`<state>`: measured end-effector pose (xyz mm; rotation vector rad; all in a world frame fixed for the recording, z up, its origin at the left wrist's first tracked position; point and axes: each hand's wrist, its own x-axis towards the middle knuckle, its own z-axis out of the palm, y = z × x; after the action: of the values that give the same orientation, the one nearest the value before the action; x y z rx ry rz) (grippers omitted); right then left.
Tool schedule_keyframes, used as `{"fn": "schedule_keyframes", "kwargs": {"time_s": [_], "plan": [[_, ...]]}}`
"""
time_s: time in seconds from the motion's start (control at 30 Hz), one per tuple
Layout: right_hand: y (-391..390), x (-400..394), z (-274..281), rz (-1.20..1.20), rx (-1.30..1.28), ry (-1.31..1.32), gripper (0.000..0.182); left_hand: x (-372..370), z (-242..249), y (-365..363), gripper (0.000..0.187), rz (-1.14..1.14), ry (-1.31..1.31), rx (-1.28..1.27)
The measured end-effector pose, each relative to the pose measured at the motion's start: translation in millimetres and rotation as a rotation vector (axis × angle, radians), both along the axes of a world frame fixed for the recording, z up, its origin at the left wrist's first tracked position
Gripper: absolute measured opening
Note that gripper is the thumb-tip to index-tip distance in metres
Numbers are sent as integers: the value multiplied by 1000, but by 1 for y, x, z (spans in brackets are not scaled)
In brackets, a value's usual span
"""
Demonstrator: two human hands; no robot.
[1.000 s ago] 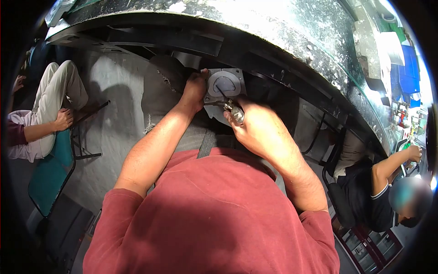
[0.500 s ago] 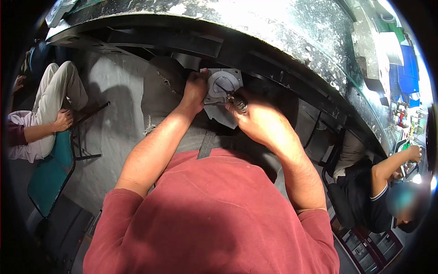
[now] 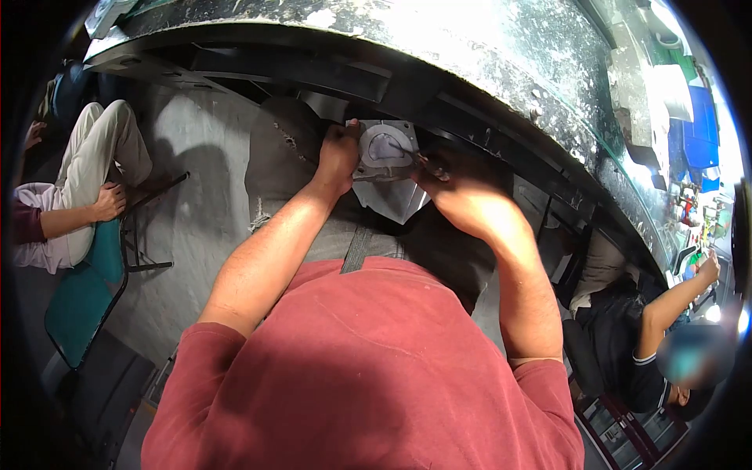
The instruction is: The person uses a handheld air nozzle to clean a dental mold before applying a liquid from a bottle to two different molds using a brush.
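Observation:
A grey, squarish metal-like block (image 3: 398, 128) with a rounded recess in its face sits over my lap, below the table edge. My left hand (image 3: 340, 160) is closed on the block's left side, thumb up at its top corner. My right hand (image 3: 448, 186) is wrapped round a slender tool (image 3: 421, 157) with a thin dark shaft and a rounded end. The shaft points left, its tip over the right part of the recess. A pale, angular sheet (image 3: 392, 200) hangs below the block, above my legs.
A table with a worn, paint-speckled top (image 3: 501, 63) curves across the front. On the left, a seated person (image 3: 102, 149) rests a hand by a green chair (image 3: 84, 312). At right, another person in black (image 3: 619, 329) reaches toward cluttered items. Blue bins (image 3: 699, 133) stand beyond.
My right hand and the tool have shifted right, away from the middle of the recess, uncovering more of the block. My left hand keeps its grip. The person at right has moved slightly.

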<state>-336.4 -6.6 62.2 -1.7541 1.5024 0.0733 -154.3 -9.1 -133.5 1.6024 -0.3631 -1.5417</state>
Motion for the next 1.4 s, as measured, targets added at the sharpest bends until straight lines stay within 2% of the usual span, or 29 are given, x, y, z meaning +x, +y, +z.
{"fn": "schedule_keyframes", "kwargs": {"time_s": [0.07,0.3,0.43,0.6,0.7,0.73,0.8,0.87,0.97,1.03,1.4], "plan": [[1,-10,3,28,69,-12,33,1,-6,-2,32,74,218,-20],[3,-5,5,-40,-2,61,33,4,-5,-5,35,18,297,12],[1,-2,-4,-3,-40,79,34,4,3,-4,37,12,286,28],[3,-6,-8,-58,-61,-21,37,6,4,-5,36,-31,328,21],[3,-28,-3,56,-146,17,39,3,4,-4,31,15,320,-1],[11,-39,9,145,-176,-26,39,3,2,-3,28,-7,218,-57],[8,-35,39,-32,69,44,37,2,3,-2,27,-32,119,-113],[11,-38,38,-34,77,77,35,0,9,-1,25,-44,8,-285],[21,-39,29,-26,28,103,31,-5,17,-2,21,8,-17,-381],[25,-39,18,-34,-53,33,29,-5,17,-3,20,7,-20,-389],[28,-29,22,-21,-8,47,31,-2,18,-2,18,21,36,-360]]}}
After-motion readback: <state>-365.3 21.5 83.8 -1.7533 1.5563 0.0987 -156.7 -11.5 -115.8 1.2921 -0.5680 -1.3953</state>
